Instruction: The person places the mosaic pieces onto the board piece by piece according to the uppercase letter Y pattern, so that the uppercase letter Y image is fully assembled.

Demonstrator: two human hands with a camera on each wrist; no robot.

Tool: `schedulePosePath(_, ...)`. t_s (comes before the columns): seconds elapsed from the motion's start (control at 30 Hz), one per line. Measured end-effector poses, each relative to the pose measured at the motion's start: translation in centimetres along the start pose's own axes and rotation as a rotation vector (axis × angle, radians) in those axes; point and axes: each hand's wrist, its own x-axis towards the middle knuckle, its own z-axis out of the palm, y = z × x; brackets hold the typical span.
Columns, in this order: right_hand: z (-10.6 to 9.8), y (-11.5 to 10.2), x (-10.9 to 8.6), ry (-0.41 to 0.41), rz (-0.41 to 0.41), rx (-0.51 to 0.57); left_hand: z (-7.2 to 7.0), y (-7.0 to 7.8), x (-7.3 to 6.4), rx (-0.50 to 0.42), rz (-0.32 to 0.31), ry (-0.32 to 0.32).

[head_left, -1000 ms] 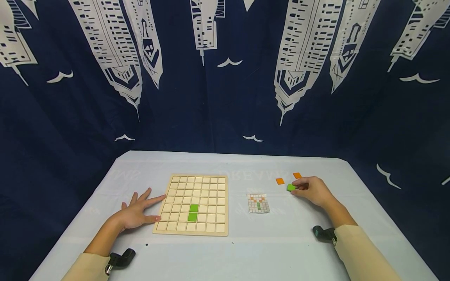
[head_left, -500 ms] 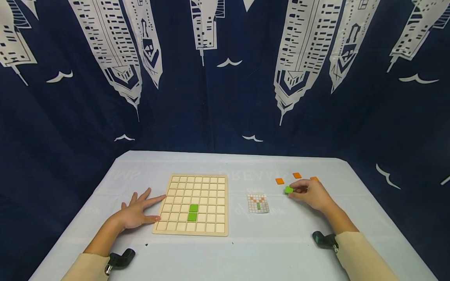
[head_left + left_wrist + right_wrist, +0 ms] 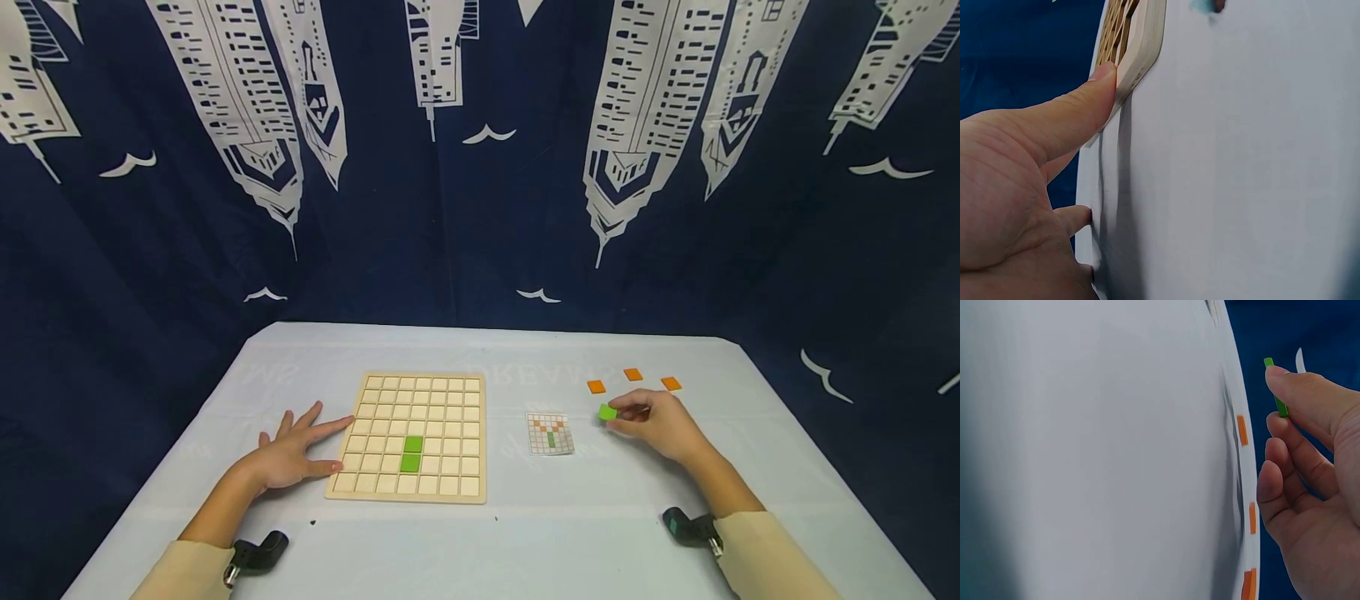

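Between thumb and fingertips my right hand pinches a green square tile, held up over the table to the right of a small printed pattern card. The right wrist view shows the green tile edge-on at the fingertips. My left hand lies with spread fingers at the left edge of a wooden grid board. Its thumb touches the board's rim in the left wrist view. Two green tiles sit in the board, one directly above the other.
Several orange tiles lie at the back right, among them a left one, a middle one and a right one. A white cloth covers the table. A dark blue patterned curtain hangs behind.
My right hand has moved left and nearer with the green tile, rising off the spot by the orange tiles and uncovering the right orange tile. The left hand and board have stayed put.
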Motion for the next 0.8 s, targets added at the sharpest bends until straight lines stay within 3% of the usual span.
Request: schedulePosePath(0.8, 2.9, -3.5, -1.8, -0.008, -0.034, 0.12, 0.0, 0.0, -0.1, 0.002, 0.014, -0.006)
